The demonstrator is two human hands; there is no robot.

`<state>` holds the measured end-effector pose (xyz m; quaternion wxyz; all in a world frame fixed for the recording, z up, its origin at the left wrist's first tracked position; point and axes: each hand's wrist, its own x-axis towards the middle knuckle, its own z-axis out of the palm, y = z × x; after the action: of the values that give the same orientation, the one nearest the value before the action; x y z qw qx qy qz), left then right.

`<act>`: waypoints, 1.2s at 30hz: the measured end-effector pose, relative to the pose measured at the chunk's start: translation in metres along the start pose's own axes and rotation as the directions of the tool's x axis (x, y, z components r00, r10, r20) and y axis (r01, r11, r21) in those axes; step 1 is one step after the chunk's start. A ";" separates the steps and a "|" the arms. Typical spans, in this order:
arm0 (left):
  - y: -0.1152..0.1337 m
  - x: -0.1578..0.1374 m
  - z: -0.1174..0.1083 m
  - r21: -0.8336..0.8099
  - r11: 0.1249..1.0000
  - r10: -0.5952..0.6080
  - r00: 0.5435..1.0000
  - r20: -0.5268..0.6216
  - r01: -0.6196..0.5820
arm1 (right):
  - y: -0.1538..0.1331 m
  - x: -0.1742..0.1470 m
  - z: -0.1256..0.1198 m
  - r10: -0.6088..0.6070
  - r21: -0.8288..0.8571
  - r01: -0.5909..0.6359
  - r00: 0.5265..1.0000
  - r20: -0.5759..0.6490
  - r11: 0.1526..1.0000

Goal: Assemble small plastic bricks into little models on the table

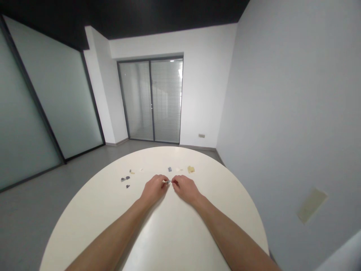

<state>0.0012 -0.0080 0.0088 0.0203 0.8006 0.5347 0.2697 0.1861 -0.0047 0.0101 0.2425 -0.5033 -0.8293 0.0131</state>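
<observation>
My left hand (155,189) rests over the table with its fingers pinched on a small blue-grey piece (168,182), which pokes out past the fingertips towards the right. Close beside its tip, my right hand (184,188) has thumb and fingers curled together; what they hold, if anything, is too small to make out. Just beyond the hands lies a flat blue-grey piece (169,169). A yellowish piece (191,169) sits past my right hand, with tiny pale bits to its left.
The round white table (175,233) carries several dark grey pieces (128,177) on its left side, near a tiny yellow bit (132,173). A white wall (282,113) stands at the right, and glass doors (150,101) are at the back.
</observation>
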 end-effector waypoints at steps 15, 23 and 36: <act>-0.005 0.002 0.011 -0.313 0.948 -0.027 0.994 0.108 0.060 | 0.001 -0.002 -0.001 -0.146 0.044 0.145 0.989 0.011 0.988; -0.007 0.002 0.011 -0.136 0.978 -0.160 0.987 0.006 0.159 | 0.000 0.001 -0.002 -0.291 0.002 0.292 0.953 0.081 0.956; -0.008 0.000 0.013 0.085 0.976 -0.204 0.979 0.025 0.201 | -0.003 0.026 0.003 -0.247 -0.186 0.279 0.953 0.177 0.942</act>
<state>-0.0001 -0.0013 -0.0050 0.0239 0.7466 0.6236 0.2304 0.1719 0.0166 0.0184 0.1242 -0.4079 -0.9020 -0.0684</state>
